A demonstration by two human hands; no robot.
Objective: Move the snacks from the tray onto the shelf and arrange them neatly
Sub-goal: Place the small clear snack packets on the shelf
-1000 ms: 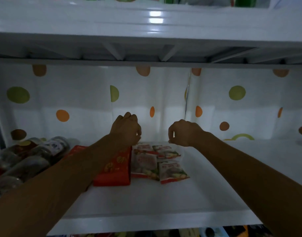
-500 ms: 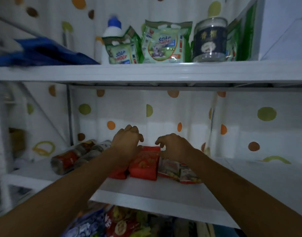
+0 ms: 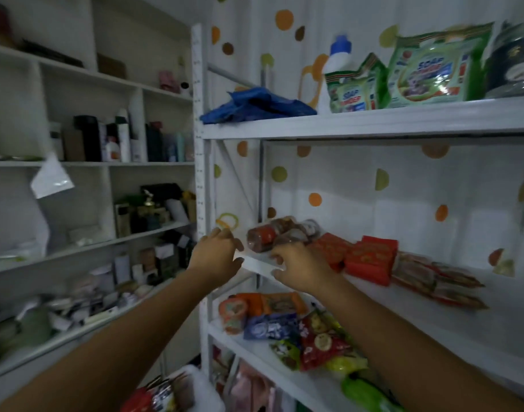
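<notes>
Hands: we see two, left hand (image 3: 216, 257) and right hand (image 3: 302, 269), both loose-fingered, holding nothing.
Red packs (image 3: 370, 260): we count two on the shelf (image 3: 418, 301).

Dim, bluish light; soft motion blur, wide-angle bending at edges, perhaps underexposed.

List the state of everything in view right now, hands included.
left hand, open, empty, at the left front corner of the shelf.
right hand, fingers loosely curled, holding nothing, at the shelf's front edge.
rolls, lying on their sides.
red packs, lying flat, side by side.
sachets, flat, overlapping.
soap bags, upright, one level up.
bottle, upright, capped.
blue bag, crumpled, lying down.
</notes>
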